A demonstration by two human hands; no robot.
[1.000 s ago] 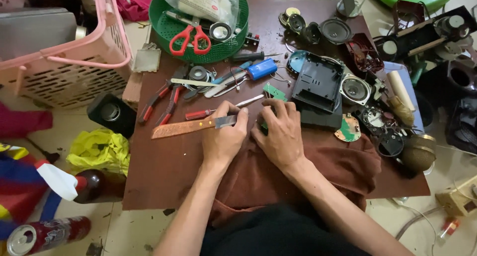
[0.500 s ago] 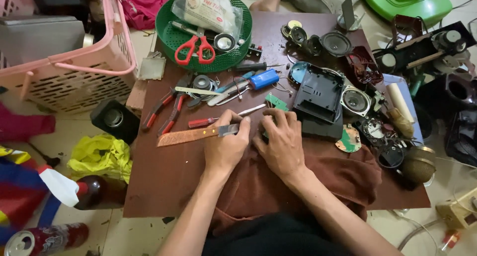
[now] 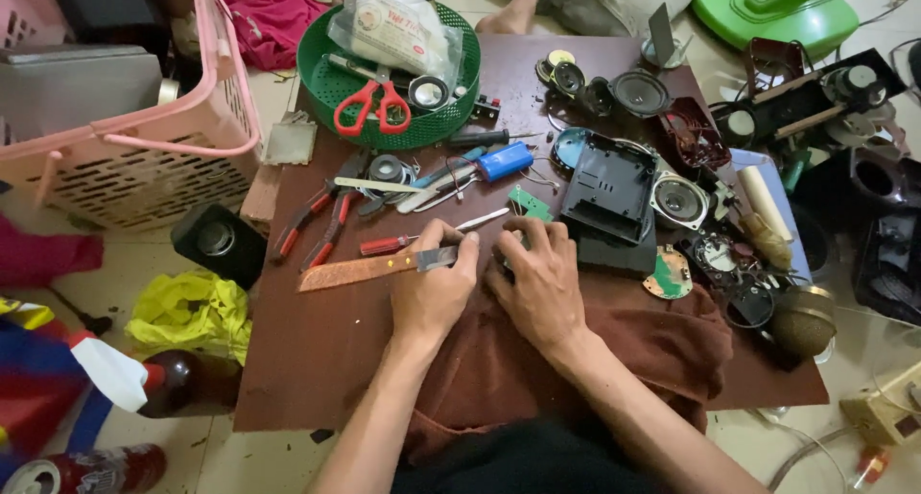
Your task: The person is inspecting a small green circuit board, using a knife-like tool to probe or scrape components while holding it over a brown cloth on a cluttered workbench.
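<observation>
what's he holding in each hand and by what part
The left hand grips a knife at the handle end, its rusty blade pointing left. The right hand presses something small on the board; it is hidden.

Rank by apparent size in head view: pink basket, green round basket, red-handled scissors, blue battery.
1. pink basket, partly cut off by the frame
2. green round basket
3. red-handled scissors
4. blue battery
</observation>
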